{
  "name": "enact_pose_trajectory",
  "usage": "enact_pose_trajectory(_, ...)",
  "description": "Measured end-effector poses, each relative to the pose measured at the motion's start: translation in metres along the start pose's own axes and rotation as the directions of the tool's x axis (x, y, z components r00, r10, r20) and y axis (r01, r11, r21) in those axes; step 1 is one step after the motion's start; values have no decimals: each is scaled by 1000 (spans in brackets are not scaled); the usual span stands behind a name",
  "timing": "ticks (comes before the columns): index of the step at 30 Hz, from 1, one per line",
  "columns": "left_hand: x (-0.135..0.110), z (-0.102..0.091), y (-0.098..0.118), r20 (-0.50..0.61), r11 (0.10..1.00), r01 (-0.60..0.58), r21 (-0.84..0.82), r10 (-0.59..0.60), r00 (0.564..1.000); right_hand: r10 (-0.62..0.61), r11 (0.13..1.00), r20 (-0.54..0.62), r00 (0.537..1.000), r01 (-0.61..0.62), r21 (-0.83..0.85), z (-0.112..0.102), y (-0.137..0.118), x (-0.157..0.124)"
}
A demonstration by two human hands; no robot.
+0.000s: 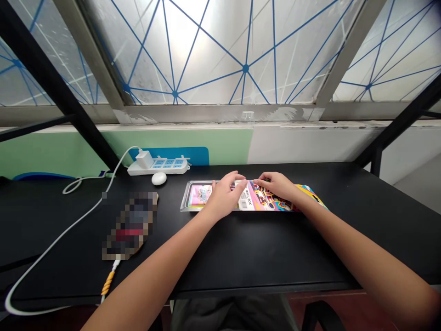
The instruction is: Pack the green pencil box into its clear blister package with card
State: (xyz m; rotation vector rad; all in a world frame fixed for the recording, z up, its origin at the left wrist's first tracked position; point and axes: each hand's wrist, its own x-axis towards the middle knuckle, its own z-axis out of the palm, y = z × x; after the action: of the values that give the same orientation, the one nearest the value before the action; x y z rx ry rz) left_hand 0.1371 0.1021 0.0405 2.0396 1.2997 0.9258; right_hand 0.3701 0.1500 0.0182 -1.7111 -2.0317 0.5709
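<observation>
A colourful pencil box package (253, 198) in clear plastic lies flat on the black desk (241, 248) near its far edge. My left hand (225, 193) rests on the package's left half, fingers curled over its top edge. My right hand (277, 184) lies on the right half, fingertips pinching at the top edge near the white label. Both hands touch the package where they meet in the middle.
A white power strip (158, 166) with a plugged charger sits at the back left, a small white oval object (159, 178) beside it. A white cable (62, 239) loops across the left side to a blurred-out item (131, 225). Black frame posts stand at both sides.
</observation>
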Motion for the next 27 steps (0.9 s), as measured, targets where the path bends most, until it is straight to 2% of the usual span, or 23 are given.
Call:
enact_pose_trajectory(2, 8, -12, -9, -108, 998, -37, -50, 32, 994, 4, 1000, 39, 999, -4, -1, -7, 7, 1)
enact_pose_trajectory(5, 21, -33, -36, -250, 997, -67, -30, 57, 967, 0, 999, 111, 994, -4, 32, -21, 23, 3)
enact_pose_trajectory(7, 29, -42, -56, -274, 994, 4, -106, -33, 961, -14, 996, 154, 988, 1, 84, -30, 33, 3)
enact_pose_trajectory(9, 35, -43, -72, -299, 960, 44, -276, -130, 945, -16, 992, 182, 983, -7, 129, -37, 40, 1)
enact_pose_trajectory(12, 38, -35, -83, -202, 788, 98, -608, -274, 940, 3, 991, 192, 981, -28, 131, -39, 44, 1)
enact_pose_trajectory(15, 37, -27, -82, -90, 638, 146, -757, -322, 943, -10, 999, 128, 992, 4, 50, -32, 38, 5)
enact_pose_trajectory(17, 35, -27, -79, -51, 594, 166, -787, -331, 942, -50, 999, 88, 995, 50, 11, -24, 28, 11)
enact_pose_trajectory(20, 35, -30, -79, -19, 563, 184, -806, -335, 942, -134, 990, 99, 986, 137, -16, -7, -1, 21)
enact_pose_trajectory(24, 35, -33, -83, 6, 493, 192, -848, -353, 935, -227, 958, 161, 960, 250, -143, 25, -58, 33)
enact_pose_trajectory(27, 37, -32, -84, 16, 458, 185, -869, -347, 938, -243, 932, 218, 945, 290, -218, 50, -99, 37)
